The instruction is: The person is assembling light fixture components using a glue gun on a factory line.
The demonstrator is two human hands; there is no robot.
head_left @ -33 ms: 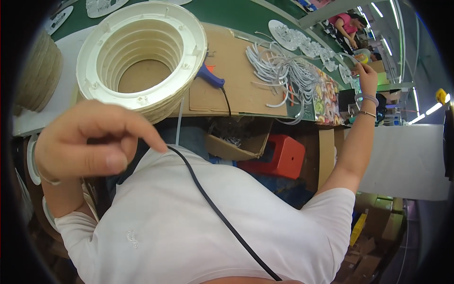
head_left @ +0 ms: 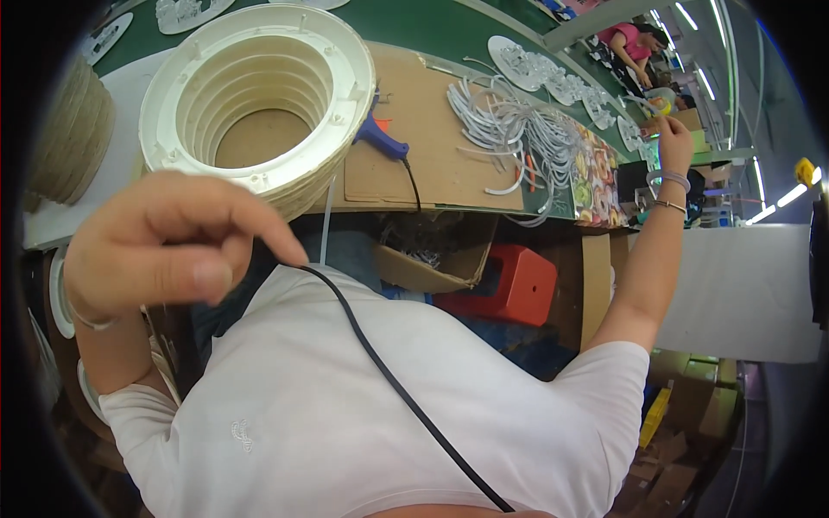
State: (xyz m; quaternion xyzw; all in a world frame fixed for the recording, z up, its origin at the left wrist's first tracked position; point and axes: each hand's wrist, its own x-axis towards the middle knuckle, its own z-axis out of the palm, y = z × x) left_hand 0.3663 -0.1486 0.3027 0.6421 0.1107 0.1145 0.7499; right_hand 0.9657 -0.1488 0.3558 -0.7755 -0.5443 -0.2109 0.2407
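Note:
My left hand (head_left: 160,246) is raised at the left, over the near side of a stack of cream ring-shaped housings (head_left: 358,78). Its index finger points right, the thumb stands apart, and I see nothing held. The fingertip overlaps the upper part of a black cable (head_left: 371,345) that runs down my white shirt; whether they touch is unclear. Far out to the right, my right hand (head_left: 675,145) is lifted with its fingers pinched at the end of a short whitish tube (head_left: 637,102). Near it lie clear plastic parts on white oval plates (head_left: 509,59).
A bundle of white tubes (head_left: 518,121) and a blue-handled tool (head_left: 380,138) with a cord lie on the cardboard-covered bench (head_left: 414,95). Below its edge are an open carton (head_left: 432,274) and a red stool (head_left: 518,285). A person in pink (head_left: 626,43) works further back.
My left hand has shifted very slightly, its index fingertip now a little higher. My right hand stays almost in place, and the view has moved a touch.

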